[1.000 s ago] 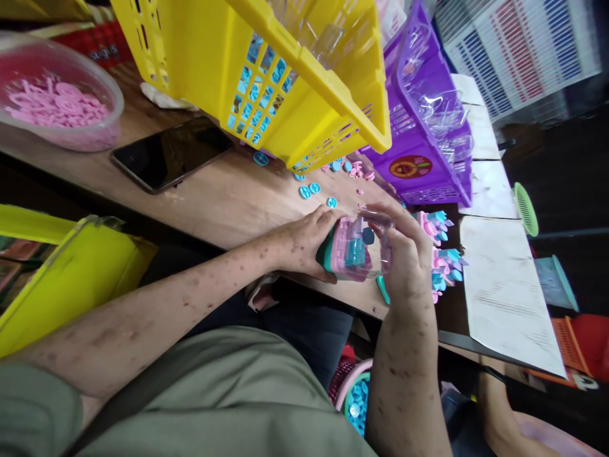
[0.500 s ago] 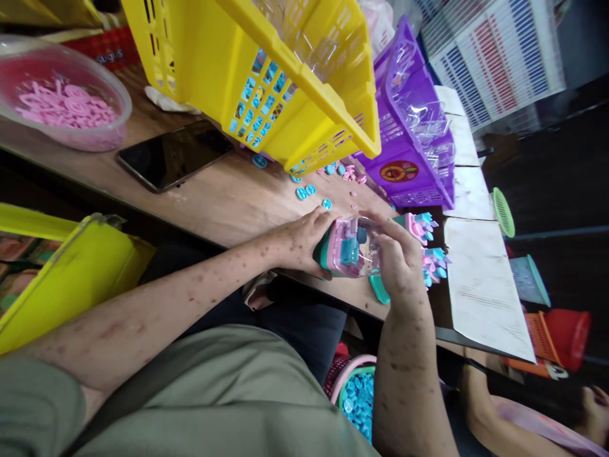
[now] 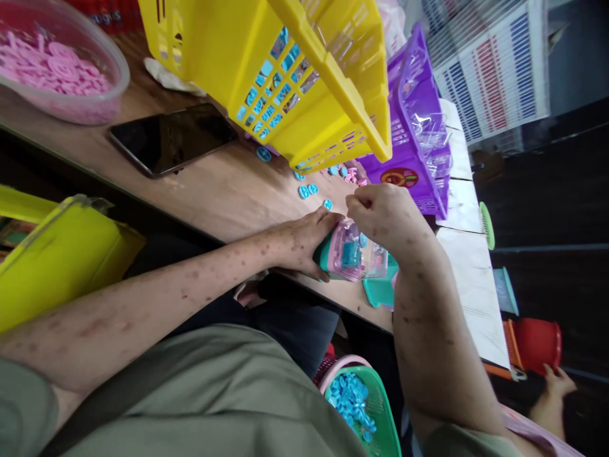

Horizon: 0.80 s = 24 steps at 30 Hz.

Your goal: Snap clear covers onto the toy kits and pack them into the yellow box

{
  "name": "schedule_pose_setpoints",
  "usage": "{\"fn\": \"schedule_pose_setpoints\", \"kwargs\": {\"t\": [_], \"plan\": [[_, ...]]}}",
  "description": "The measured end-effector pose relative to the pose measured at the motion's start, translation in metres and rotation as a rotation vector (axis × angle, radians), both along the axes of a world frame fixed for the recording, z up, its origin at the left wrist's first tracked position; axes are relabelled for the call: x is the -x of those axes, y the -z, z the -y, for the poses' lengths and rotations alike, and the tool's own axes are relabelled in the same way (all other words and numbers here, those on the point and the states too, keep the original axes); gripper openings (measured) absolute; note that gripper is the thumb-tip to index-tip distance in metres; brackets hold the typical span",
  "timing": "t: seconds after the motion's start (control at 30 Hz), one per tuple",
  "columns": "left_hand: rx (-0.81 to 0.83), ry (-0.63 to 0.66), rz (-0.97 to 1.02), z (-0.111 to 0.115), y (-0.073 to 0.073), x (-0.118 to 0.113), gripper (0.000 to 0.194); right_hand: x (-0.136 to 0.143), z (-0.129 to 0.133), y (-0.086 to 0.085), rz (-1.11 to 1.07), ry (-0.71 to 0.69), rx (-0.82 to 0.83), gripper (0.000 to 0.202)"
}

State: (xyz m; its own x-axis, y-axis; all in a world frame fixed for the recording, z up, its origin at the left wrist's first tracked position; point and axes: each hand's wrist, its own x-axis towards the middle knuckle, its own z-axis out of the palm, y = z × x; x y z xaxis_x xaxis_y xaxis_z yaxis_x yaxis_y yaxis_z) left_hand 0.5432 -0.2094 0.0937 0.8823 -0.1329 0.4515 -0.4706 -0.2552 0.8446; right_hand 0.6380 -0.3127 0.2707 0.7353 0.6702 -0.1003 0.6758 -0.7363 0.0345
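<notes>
My left hand is wrapped round the end of a small toy case with a green base, pink rim, teal insert and clear cover. The case lies on its side by the table's near edge. Above it, my right hand is closed in a loose fist, its fingertips partly hidden, so what it holds, if anything, cannot be seen. Just past the knuckles lie small pink pieces. Blue discs are scattered beyond my left hand. Partly behind my right forearm sits a green tray.
A yellow basket and a purple basket stand at the back. On the left are a phone and a bowl of pink pieces. A green basket of blue parts is below. Another person's hand shows at right.
My right hand has let go of the clear cover and moved up toward the small pink pieces, its fingers curling. My left hand still grips the toy case. The view has shifted slightly.
</notes>
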Motion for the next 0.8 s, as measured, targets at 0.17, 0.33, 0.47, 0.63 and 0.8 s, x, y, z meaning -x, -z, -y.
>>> {"fn": "schedule_pose_setpoints", "kwargs": {"t": [0.17,0.33,0.47,0.63,0.8], "plan": [[-0.023,-0.023,-0.036,0.002,-0.002,0.000,0.119,0.000,-0.011,0.004,-0.024,-0.069,0.014,0.044],[-0.035,-0.010,-0.061,0.001,-0.008,0.003,0.116,0.000,-0.015,0.002,-0.066,-0.050,0.083,0.042],[-0.023,-0.034,-0.035,0.003,-0.005,0.004,0.120,0.002,0.000,0.006,-0.050,-0.039,0.013,0.038],[-0.003,-0.036,0.033,0.004,0.000,0.001,0.119,-0.008,0.030,0.030,-0.163,0.080,-0.329,0.051],[0.001,-0.045,0.012,-0.010,-0.009,0.009,0.110,0.006,0.024,0.036,-0.228,0.139,-0.680,0.044]]}}
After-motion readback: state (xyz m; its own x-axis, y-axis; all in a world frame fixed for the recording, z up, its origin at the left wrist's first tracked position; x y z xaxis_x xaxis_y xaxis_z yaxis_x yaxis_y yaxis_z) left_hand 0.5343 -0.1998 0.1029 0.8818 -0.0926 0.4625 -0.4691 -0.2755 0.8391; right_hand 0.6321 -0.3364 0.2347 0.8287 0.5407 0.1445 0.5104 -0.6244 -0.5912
